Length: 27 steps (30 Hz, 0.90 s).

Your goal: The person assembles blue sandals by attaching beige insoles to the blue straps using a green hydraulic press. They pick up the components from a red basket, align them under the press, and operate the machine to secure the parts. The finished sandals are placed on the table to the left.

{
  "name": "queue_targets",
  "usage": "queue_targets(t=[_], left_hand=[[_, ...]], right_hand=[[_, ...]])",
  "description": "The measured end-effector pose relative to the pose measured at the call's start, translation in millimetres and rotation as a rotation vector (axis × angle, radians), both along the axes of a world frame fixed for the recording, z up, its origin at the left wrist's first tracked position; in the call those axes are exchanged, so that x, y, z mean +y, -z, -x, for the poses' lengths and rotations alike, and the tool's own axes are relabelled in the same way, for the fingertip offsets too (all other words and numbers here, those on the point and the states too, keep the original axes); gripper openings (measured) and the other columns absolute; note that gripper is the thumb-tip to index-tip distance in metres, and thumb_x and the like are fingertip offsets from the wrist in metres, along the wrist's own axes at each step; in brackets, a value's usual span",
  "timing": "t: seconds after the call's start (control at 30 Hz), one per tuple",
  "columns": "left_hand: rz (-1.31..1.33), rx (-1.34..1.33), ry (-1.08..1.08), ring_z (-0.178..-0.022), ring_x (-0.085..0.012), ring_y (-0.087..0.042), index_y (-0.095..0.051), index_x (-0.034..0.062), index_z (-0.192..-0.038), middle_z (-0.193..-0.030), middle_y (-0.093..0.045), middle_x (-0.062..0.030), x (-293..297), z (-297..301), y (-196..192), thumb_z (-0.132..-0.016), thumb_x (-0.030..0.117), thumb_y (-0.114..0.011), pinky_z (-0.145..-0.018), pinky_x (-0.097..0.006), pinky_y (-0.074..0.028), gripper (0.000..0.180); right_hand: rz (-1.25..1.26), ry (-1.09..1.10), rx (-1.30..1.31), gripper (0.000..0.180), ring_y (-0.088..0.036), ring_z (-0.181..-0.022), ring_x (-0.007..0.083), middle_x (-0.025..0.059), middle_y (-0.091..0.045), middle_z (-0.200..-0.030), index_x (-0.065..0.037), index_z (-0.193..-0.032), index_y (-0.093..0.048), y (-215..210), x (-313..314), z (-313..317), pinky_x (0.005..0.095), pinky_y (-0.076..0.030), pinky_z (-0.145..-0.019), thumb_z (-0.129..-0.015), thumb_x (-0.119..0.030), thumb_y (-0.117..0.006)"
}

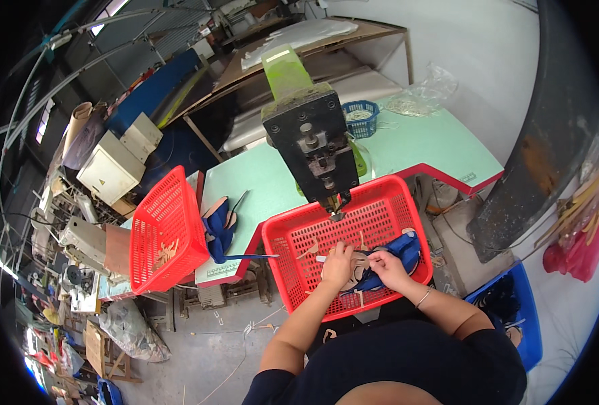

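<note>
Both hands are over a red plastic basket [287,270] in front of a sewing-type machine head. My left hand [340,263] is closed, fingertips pinched on a thin strap whose pale end pokes out at its left. My right hand [388,267] is closed on the strap's other side, close to the left hand. Beneath and beside them lie blue-and-tan strap pieces [404,250], bunched in the basket; they look like sandal uppers, though the hands hide part of them. A few loose tan strips [307,251] lie on the basket's floor.
The black machine head [311,138] hangs just beyond the basket over a green table [441,138]. More blue strap pieces [220,228] lie on the table's left. A second red basket [171,229] holds tan scraps. A blue basket [361,120] stands behind; a blue bin [527,324] is at right.
</note>
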<state>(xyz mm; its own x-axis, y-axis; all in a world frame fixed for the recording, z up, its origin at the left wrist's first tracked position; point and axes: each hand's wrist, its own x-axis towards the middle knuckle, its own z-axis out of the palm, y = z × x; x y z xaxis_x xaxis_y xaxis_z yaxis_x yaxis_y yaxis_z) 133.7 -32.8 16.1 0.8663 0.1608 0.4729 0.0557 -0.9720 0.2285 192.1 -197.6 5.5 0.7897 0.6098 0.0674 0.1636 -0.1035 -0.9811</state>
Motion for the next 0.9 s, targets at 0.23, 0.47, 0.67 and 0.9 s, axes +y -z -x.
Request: queue_targets(t=[0.23,0.47,0.67,0.9], left_hand=[[-0.085,0.133,-0.022,-0.068,-0.0226,-0.059,-0.057,0.0092,-0.08,-0.081,-0.056,-0.0059,29.3,23.8,-12.9,-0.07,0.007,-0.058,-0.061,-0.034,-0.05,0.011],[-0.259,-0.425,0.128,-0.059,-0.0147,-0.054,-0.063,0.0107,-0.08,-0.084,-0.061,-0.0023,40.2,80.5,-79.7,-0.065,0.005,-0.068,-0.052,-0.028,-0.042,0.017],[-0.157,-0.499,0.159,-0.061,-0.0174,-0.055,-0.063,0.0089,-0.078,-0.083,-0.061,-0.0043,36.0,89.8,-66.5,-0.063,0.002,-0.07,-0.054,-0.029,-0.043,0.018],[-0.01,-0.377,0.167,-0.073,-0.0175,-0.059,-0.06,0.0073,-0.086,-0.088,-0.061,-0.0042,31.6,85.9,-46.0,-0.067,0.001,-0.069,-0.061,-0.03,-0.047,0.021]], right_hand=[[0.085,0.015,-0.026,0.022,-0.062,-0.071,0.0163,0.0086,-0.062,-0.084,0.002,-0.101,-0.057,17.1,-6.1,-8.6,0.0281,-0.049,-0.066,-0.084,-0.012,-0.059],[-0.24,-0.437,0.394,0.044,-0.052,-0.105,0.0169,0.0104,-0.055,-0.109,0.004,-0.117,-0.046,-40.6,22.8,-11.3,0.0287,-0.042,-0.089,-0.085,-0.021,-0.061],[-0.031,-0.322,-0.312,0.052,-0.053,-0.105,0.0187,0.0105,-0.054,-0.111,0.0,-0.121,-0.043,-60.6,36.2,-15.0,0.0305,-0.042,-0.09,-0.078,-0.014,-0.07],[-0.378,-0.564,0.829,0.033,-0.057,-0.094,0.0135,0.0079,-0.06,-0.105,0.0,-0.111,-0.053,-58.6,25.7,-2.0,0.0244,-0.045,-0.084,-0.08,-0.001,-0.063]])
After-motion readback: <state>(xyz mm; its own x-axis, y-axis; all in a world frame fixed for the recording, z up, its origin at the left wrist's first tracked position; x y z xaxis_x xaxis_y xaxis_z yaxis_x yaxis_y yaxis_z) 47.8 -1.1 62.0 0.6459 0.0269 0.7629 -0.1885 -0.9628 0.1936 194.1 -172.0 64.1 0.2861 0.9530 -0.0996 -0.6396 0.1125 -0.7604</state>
